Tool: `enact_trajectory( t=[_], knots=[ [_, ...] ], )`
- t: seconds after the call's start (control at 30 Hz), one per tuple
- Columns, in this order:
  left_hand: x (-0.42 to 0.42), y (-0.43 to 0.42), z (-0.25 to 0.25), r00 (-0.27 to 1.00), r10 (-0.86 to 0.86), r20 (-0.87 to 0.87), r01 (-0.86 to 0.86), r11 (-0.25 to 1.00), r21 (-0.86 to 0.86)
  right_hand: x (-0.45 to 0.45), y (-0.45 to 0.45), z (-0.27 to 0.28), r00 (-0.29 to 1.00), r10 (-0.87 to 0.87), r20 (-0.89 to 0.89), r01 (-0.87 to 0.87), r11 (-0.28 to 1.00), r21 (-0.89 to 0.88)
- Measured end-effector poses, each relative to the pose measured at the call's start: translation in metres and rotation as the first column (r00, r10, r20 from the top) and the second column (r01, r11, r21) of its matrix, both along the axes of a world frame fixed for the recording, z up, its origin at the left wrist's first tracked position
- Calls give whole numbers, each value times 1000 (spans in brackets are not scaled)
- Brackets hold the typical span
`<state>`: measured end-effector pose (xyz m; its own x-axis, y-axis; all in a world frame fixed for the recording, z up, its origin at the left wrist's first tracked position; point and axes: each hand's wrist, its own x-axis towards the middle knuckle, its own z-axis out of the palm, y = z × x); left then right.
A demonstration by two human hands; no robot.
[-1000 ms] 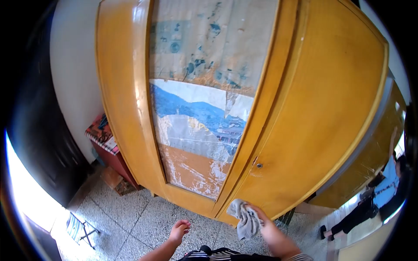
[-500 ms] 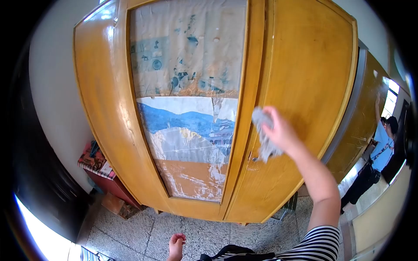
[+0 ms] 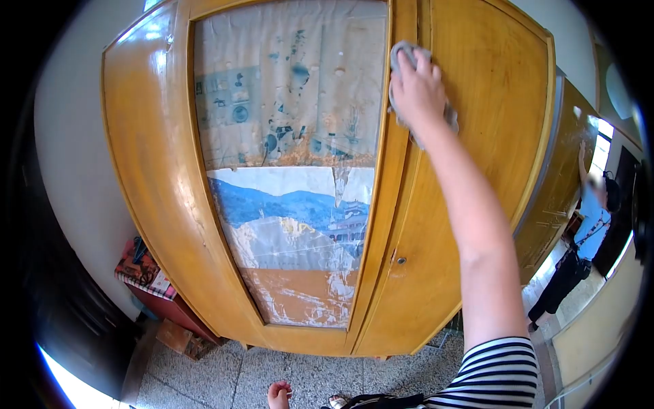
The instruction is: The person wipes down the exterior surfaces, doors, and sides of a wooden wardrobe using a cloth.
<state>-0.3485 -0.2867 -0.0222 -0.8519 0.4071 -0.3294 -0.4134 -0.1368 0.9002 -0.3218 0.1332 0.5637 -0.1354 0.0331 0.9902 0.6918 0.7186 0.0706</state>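
Yellow wardrobe (image 3: 490, 150), R hand (image 3: 419, 95) clamped on grey cloth (image 3: 451, 118) against it, L hand (image 3: 278, 394) low, grip unclear

The cabinet (image 3: 490, 150) has its top cut off, and the right fingers (image 3: 407, 65) partly hide the cloth (image 3: 451, 117).

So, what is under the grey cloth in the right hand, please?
The grey cloth in the right hand covers part of the yellow cabinet, beside the glass panel. The cabinet shows around the cloth; the surface directly beneath is hidden.
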Motion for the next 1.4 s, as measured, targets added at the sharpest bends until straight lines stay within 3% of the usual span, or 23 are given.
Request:
enact_trajectory(
  t=[0.07, 0.3, 0.37, 0.43, 0.6, 0.67, 0.7, 0.73, 0.8, 0.83, 0.97, 1.03, 1.1, 1.2, 1.33, 1.4],
  knots=[
    [-3, 3, 0, 1000, 22, -7, -22, 1000, -17, -4, 0, -37, 998, 8, 58, -13, 996, 86],
    [-45, -6, -47, 999, 30, -28, -32, 997, -76, 14, -9, -158, 962, 167, 214, -172, 985, 1],
    [-50, -3, -47, 999, 32, -30, -34, 997, -75, 12, -5, -153, 964, 171, 205, -179, 984, 23],
    [-43, 6, 0, 998, 53, -25, -54, 996, -70, 7, -3, -139, 968, 162, 189, -177, 982, 65],
    [-52, 12, -23, 997, 42, -69, -44, 999, -24, -11, 6, -54, 990, 129, 52, -135, 978, 158],
    [-49, 12, -22, 985, -67, -162, 51, 994, -99, -13, 7, -33, 992, 128, 14, -129, 974, 184],
    [-73, 3, -90, 971, -98, -219, 61, 984, -170, -14, 8, -28, 989, 146, 7, -145, 971, 192],
    [-68, 7, -78, 971, -98, -218, 61, 983, -173, -14, 8, -28, 987, 162, 0, -159, 968, 196],
    [-55, 13, -52, 998, 57, -20, -57, 998, -24, -11, 8, -42, 986, 166, -15, -160, 966, 202],
    [-61, 3, -67, 981, -63, -182, 48, 995, -85, -8, 2, -56, 993, 117, 11, -117, 979, 166],
    [-54, -12, -80, 979, 2, -202, -34, 987, -155, -3, 0, -60, 998, 46, 45, -52, 986, 156],
    [-31, -18, -26, 973, -23, -230, -19, 984, -176, -4, -3, -43, 1000, 8, 24, -12, 987, 161],
    [-26, -20, -11, 944, -72, -323, -4, 973, -230, -8, -2, -35, 1000, 15, 20, -18, 988, 151],
    [-23, -25, -12, 970, -32, -240, -3, 990, -142, -3, -3, -43, 1000, 21, 12, -22, 988, 151],
    [-20, -23, -5, 967, -8, -253, -27, 991, -131, -2, -3, -47, 999, 9, 31, -13, 990, 143],
    [-22, -19, -2, 962, -54, -267, -21, 963, -269, -5, 1, -26, 999, 50, 11, -51, 986, 157]
  ],
)
